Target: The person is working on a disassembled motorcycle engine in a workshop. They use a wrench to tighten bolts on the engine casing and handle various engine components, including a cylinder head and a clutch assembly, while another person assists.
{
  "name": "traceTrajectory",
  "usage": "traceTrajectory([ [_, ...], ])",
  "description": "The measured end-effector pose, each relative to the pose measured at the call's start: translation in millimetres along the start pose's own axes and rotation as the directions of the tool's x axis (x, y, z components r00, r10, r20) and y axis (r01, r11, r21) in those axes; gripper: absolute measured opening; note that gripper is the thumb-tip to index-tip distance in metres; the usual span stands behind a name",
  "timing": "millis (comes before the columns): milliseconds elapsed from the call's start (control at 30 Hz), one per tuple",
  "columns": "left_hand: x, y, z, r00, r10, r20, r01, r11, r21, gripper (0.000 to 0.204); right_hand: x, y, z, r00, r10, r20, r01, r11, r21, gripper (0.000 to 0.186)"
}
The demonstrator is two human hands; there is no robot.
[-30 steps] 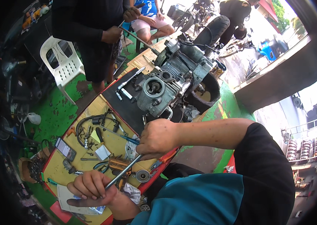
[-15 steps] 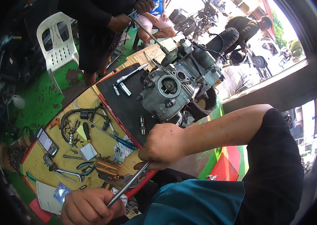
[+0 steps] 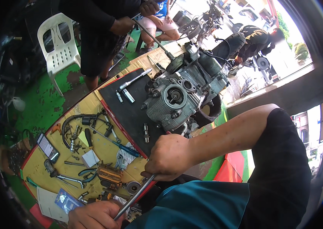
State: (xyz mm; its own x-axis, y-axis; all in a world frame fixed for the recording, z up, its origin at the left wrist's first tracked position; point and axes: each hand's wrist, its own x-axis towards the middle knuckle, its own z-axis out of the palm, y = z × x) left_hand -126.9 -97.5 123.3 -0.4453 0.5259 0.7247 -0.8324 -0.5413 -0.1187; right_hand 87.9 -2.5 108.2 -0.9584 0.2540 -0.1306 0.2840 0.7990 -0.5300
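Shifted lower, both hands (image 3: 170,154) clasp a rod (image 3: 134,197), ends hidden; left hand (image 3: 92,215) cropped.

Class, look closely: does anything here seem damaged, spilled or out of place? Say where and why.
The green floor looks damaged: beside the white chair, ragged dark patches interrupt its paint. The yellow worktop looks untidy beyond the left hand, with tools and small parts lying loose. No spill stands out.

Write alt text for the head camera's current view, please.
A person's bare left hand and bare right hand grip a long silver metal rod beside a yellow-topped workbench strewn with assorted tools. Beyond are a grey metal engine and a black-clothed co-worker holding another metal rod.
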Motion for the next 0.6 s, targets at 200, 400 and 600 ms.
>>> traceTrajectory([
  [200, 1.4, -7.3, 1.3, 0.996, 0.084, 0.004, -0.084, 0.996, -0.007, 0.037, 0.9, -0.4, -2.7, 0.999, 0.001, 0.033, -0.001, 1.000, -0.015, 0.020],
  [400, 3.5, -10.3, 4.3, 0.995, 0.098, -0.004, -0.098, 0.995, -0.009, 0.039, 2.4, -2.3, -2.3, 1.000, 0.000, 0.003, 0.000, 1.000, 0.023, 0.020],
  [600, 4.9, -10.9, 7.4, 0.994, 0.102, -0.036, -0.102, 0.995, 0.008, 0.041, 0.2, 0.0, -1.2, 1.000, -0.022, 0.008, 0.021, 0.998, 0.053, 0.019],
])
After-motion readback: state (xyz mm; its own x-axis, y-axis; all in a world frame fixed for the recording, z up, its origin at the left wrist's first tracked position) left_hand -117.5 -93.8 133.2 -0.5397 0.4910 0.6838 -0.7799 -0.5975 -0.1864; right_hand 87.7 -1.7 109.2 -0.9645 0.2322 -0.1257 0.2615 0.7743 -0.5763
